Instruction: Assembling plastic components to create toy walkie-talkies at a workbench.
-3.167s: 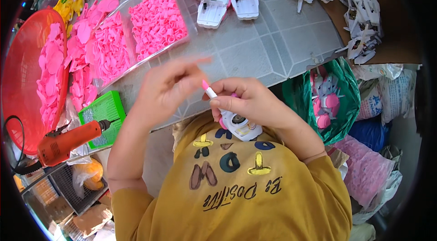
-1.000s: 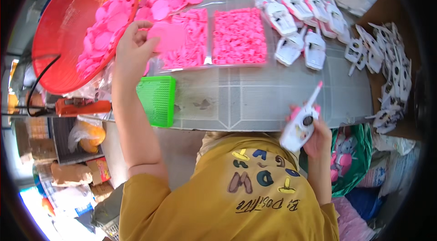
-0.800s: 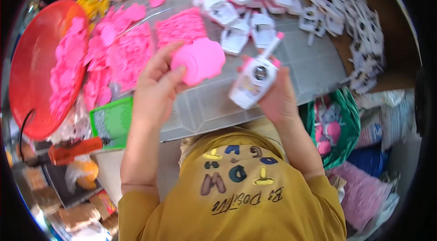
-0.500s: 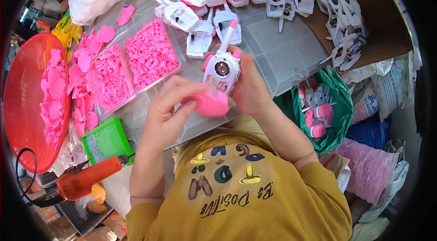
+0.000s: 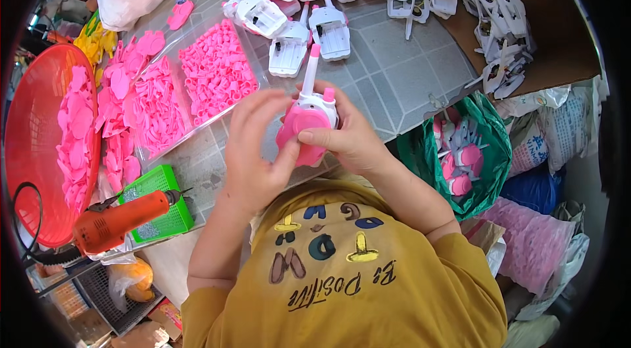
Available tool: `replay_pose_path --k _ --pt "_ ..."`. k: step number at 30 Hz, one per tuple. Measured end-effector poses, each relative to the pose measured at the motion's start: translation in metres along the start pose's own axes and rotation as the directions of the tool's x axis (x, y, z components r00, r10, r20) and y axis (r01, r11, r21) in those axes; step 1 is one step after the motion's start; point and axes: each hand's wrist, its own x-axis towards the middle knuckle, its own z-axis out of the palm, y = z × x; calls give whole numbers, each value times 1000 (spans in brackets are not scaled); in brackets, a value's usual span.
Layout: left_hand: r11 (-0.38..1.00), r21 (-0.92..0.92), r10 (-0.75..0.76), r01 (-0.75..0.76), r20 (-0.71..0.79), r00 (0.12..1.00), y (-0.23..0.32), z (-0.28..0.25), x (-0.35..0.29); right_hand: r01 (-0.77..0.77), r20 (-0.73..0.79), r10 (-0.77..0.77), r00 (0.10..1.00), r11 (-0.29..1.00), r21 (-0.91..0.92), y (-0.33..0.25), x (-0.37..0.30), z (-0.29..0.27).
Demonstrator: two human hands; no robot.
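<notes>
Above the near edge of the table, a toy walkie-talkie (image 5: 307, 126) is held with its antenna pointing away from me. Its body is white with a pink antenna tip, and a pink cover (image 5: 291, 126) lies over its face. My right hand (image 5: 351, 141) grips it from the right, with the thumb pressed on the cover. On the other side is my left hand (image 5: 253, 144), its fingers stretched out and apart from the thumb. That thumb touches the cover's left edge, while the fingertips blur near the top of the toy.
White toy shells (image 5: 286, 49) lie beyond my hands. A clear tray (image 5: 197, 128) holds small pink parts, beside a red basket (image 5: 26, 151), a green basket (image 5: 172, 207) and an orange power screwdriver (image 5: 121, 222). At right are a cardboard box (image 5: 559, 52) and a green bag (image 5: 490, 190).
The pink cover has gone from below the toy onto its face, hiding the round part and wires. My right thumb has come onto it. The screwdriver has swung slightly.
</notes>
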Motion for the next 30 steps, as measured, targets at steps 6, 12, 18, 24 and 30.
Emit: replay_pose_path --k 6,12,18,24,30 --pt "1000 -7 19 -19 3 1000 14 16 -21 155 -110 -165 980 983 -100 1 -3 8" --pt "996 72 48 -45 -48 998 10 22 -22 306 -43 -328 944 916 -261 1 -6 14" --pt "986 165 36 -30 -32 999 13 28 -18 336 -43 -369 929 883 -327 11 -6 12" --pt "995 53 -83 89 -100 991 10 25 -13 126 162 -136 977 990 70 -16 -9 8" --pt "983 -144 -118 116 -8 993 26 22 -7 135 262 -186 947 971 199 2 5 -19"
